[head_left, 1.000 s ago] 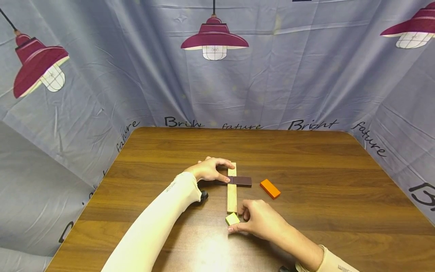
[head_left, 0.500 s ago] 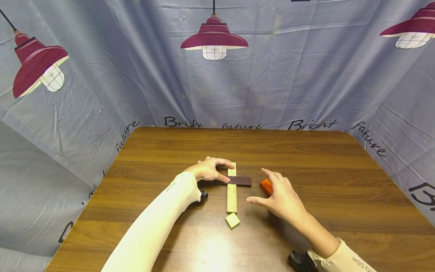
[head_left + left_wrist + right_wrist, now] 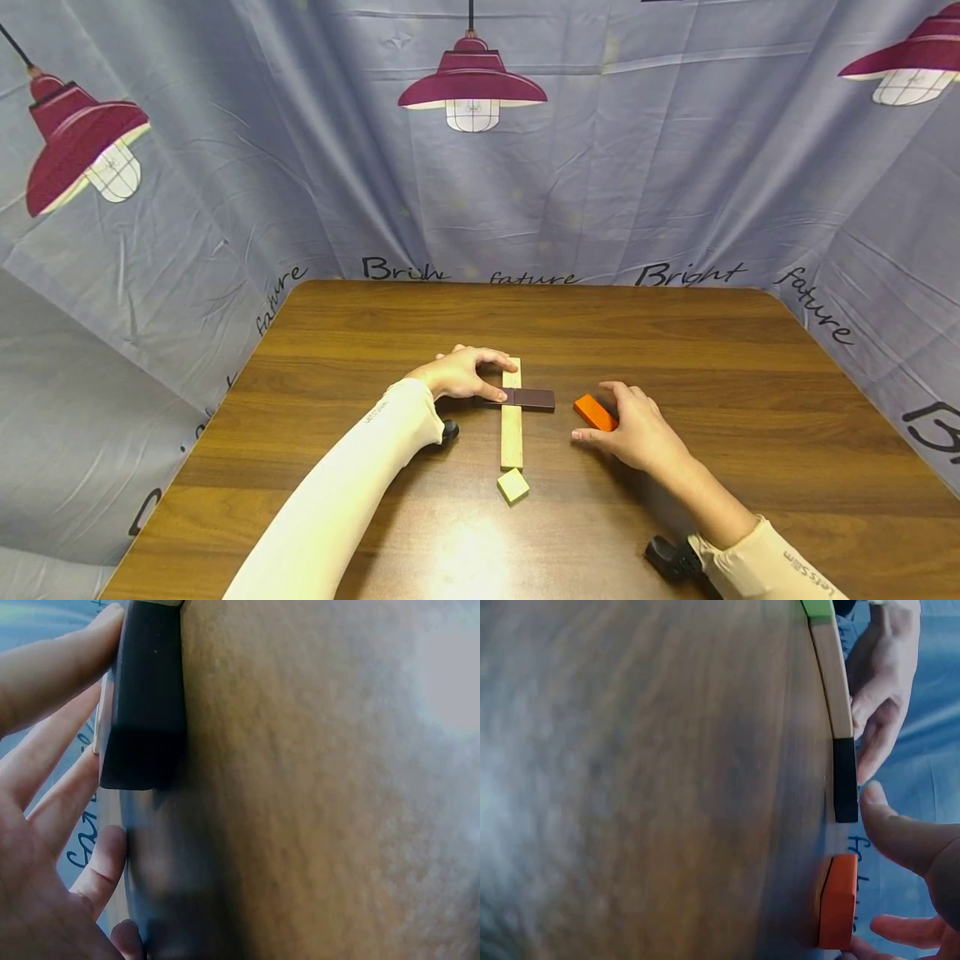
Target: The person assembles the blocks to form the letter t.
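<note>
In the head view my left hand rests over a cross of blocks, its thumb on the dark brown blocks and a fingertip at the far pale wooden block. The left wrist view has the thumb against the end of a dark block, with the fingers spread. My right hand stands beside an orange block, thumb on its near side and fingers beyond it. From the right wrist, the thumb is apart from the orange block; a fingertip is near its base, contact unclear.
A yellow-green block lies turned at the near end of the long pale wooden block. The brown wooden table ends at a grey-blue curtain behind and at both sides.
My right hand has left the yellow-green block, moving right and away to the orange block, then come closer round it. The left hand and the blocks stay put.
</note>
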### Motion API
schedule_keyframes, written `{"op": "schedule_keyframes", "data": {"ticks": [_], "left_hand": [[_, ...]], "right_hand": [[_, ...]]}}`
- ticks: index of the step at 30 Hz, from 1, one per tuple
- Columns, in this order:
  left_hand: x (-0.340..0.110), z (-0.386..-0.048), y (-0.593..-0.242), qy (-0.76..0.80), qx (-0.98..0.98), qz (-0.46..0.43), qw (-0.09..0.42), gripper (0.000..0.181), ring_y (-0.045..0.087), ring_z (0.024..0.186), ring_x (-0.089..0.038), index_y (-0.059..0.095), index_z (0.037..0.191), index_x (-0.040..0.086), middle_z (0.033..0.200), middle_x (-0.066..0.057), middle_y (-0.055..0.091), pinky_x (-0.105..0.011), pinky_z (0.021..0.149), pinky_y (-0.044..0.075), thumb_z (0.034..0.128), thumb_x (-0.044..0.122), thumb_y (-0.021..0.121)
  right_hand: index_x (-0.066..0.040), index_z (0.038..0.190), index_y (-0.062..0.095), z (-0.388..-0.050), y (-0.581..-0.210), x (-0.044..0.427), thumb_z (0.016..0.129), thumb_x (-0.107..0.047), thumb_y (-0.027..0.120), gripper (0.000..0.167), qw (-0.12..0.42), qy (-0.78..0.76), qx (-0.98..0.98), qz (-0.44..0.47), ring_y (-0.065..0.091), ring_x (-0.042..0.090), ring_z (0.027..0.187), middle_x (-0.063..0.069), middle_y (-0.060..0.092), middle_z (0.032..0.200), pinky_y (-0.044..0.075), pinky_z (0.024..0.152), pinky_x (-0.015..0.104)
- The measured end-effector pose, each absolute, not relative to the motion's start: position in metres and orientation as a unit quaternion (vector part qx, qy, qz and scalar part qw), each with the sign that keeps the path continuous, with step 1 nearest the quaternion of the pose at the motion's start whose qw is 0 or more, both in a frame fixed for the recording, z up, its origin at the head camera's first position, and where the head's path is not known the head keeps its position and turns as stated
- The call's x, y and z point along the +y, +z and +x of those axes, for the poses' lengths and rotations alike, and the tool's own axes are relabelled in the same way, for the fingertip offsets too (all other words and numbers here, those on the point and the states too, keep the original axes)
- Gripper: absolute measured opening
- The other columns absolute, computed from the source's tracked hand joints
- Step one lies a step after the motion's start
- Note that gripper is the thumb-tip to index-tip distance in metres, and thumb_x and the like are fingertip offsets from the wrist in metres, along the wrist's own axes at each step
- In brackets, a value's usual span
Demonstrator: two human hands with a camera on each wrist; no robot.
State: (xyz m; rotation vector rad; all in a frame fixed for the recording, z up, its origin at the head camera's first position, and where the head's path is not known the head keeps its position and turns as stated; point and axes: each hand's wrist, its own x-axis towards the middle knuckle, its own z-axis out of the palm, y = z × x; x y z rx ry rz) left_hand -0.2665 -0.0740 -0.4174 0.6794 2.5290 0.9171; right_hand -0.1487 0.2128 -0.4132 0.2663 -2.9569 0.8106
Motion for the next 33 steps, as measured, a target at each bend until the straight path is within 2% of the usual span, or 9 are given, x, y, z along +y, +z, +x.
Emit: {"op": "schedule_keyframes", "data": {"ticks": [7, 12, 22, 33], "left_hand": [[-0.074, -0.267, -0.418, 0.326, 0.895, 0.243, 0.184, 0.046, 0.028, 0.137, -0.027, 0.07, 0.121, 0.039, 0.142, 0.022, 0.053, -0.067, 0.108, 0.004, 0.0787, 0.037, 0.088], [-0.074, -0.267, -0.417, 0.328, 0.894, 0.242, 0.186, 0.046, 0.027, 0.138, -0.028, 0.07, 0.121, 0.039, 0.142, 0.022, 0.053, -0.068, 0.108, 0.003, 0.079, 0.036, 0.087], [-0.075, -0.266, -0.416, 0.33, 0.893, 0.24, 0.189, 0.048, 0.027, 0.138, -0.028, 0.07, 0.124, 0.038, 0.142, 0.021, 0.053, -0.069, 0.108, -0.002, 0.0788, 0.037, 0.087], [-0.075, -0.265, -0.415, 0.33, 0.893, 0.245, 0.186, 0.049, 0.027, 0.138, -0.029, 0.07, 0.125, 0.035, 0.142, 0.02, 0.054, -0.067, 0.108, 0.003, 0.0789, 0.037, 0.087]], "right_hand": [[0.011, 0.119, 0.059, -0.151, -0.416, 0.218, 0.083, -0.022, 0.085, 0.055, 0.025, 0.274, -0.956, 0.097, 0.06, 0.032, 0.092, 0.019, 0.063, 0.1, 0.051, 0.081, 0.051], [0.009, 0.11, 0.065, -0.153, -0.415, 0.217, 0.085, -0.013, 0.082, 0.037, 0.017, 0.274, -0.957, 0.095, 0.061, 0.026, 0.087, 0.013, 0.063, 0.095, 0.053, 0.077, 0.046], [0.003, 0.108, 0.067, -0.141, -0.405, 0.206, 0.084, -0.015, 0.082, 0.033, -0.006, 0.278, -0.956, 0.094, 0.059, 0.023, 0.086, 0.008, 0.063, 0.094, 0.051, 0.076, 0.043], [-0.005, 0.1, 0.067, -0.119, -0.397, 0.185, 0.078, -0.016, 0.088, 0.032, -0.068, 0.299, -0.944, 0.12, 0.055, 0.013, 0.075, -0.002, 0.06, 0.083, 0.048, 0.067, 0.032]]}}
